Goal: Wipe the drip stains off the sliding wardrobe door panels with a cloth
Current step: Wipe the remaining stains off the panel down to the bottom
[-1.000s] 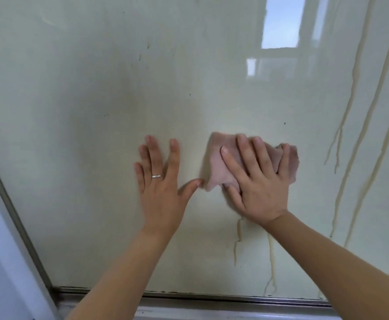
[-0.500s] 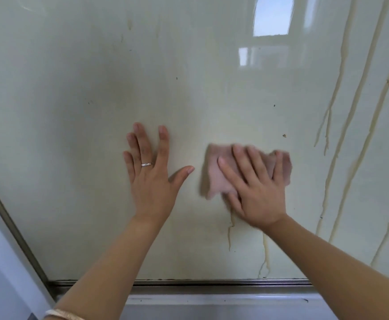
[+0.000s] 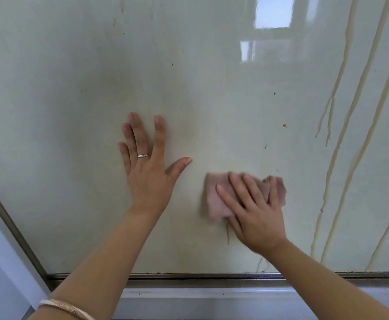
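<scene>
A glossy pale green wardrobe door panel fills the view. My right hand presses a folded pink cloth flat against the panel low down, fingers spread over it. My left hand lies flat and open on the panel to the left of the cloth, a ring on one finger. A short brownish drip stain shows just below the cloth. Long yellowish drip streaks run down the right part of the panel.
A metal frame borders the panel's bottom edge, and a slanted metal strip runs along the left. Small dark specks dot the panel. A window reflection shines at the top right. A light ledge lies below the frame.
My right hand has slid the cloth down the panel over the short drips, leaving less of them visible. My left hand has stayed flat on the panel, while the view has shifted.
</scene>
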A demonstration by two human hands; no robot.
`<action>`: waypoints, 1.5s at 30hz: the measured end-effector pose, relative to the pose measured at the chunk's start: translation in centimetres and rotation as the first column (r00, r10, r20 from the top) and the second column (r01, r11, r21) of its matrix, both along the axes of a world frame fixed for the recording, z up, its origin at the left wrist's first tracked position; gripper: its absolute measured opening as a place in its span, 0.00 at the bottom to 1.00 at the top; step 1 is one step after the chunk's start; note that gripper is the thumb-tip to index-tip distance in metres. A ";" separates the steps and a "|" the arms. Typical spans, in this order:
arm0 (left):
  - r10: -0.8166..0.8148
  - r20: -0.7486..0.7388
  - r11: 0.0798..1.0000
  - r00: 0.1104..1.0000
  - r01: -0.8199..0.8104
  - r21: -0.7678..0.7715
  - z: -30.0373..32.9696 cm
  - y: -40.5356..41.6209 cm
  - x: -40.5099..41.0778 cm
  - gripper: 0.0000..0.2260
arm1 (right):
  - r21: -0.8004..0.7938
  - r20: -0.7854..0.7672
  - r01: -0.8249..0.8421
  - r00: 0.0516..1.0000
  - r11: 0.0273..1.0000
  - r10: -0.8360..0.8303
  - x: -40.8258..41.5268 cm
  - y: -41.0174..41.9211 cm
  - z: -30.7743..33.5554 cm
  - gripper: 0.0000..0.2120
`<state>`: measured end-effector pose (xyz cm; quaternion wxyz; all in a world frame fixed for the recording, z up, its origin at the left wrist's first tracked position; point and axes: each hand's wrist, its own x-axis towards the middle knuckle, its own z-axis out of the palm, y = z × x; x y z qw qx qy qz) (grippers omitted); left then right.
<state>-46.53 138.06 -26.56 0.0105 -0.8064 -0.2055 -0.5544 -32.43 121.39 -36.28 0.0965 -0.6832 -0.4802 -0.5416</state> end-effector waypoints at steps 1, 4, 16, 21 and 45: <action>0.002 -0.001 1.000 1.000 -0.002 0.002 0.0 0.0 0.0 0.36 | -0.064 0.019 -0.010 1.000 0.998 0.011 0.1 -0.9 -0.8 0.23; -0.002 0.006 1.000 1.000 0.002 0.012 0.0 0.0 0.1 0.36 | -0.076 0.106 -0.039 0.993 0.996 0.047 1.3 -1.5 1.5 0.23; 0.084 -0.034 0.993 0.996 -0.081 0.089 -7.8 0.1 -0.5 0.37 | 0.058 0.096 -0.046 0.995 0.997 0.041 1.3 0.9 -2.9 0.27; 0.055 0.020 0.998 0.998 -0.055 -0.006 -10.8 -0.4 0.3 0.35 | -0.029 0.047 -0.035 0.998 0.999 0.037 0.4 0.6 -8.4 0.26; -0.013 0.038 0.995 0.999 0.017 -0.096 -10.8 -0.5 0.2 0.35 | 0.002 0.057 -0.036 0.998 0.999 0.035 1.0 0.6 -6.6 0.23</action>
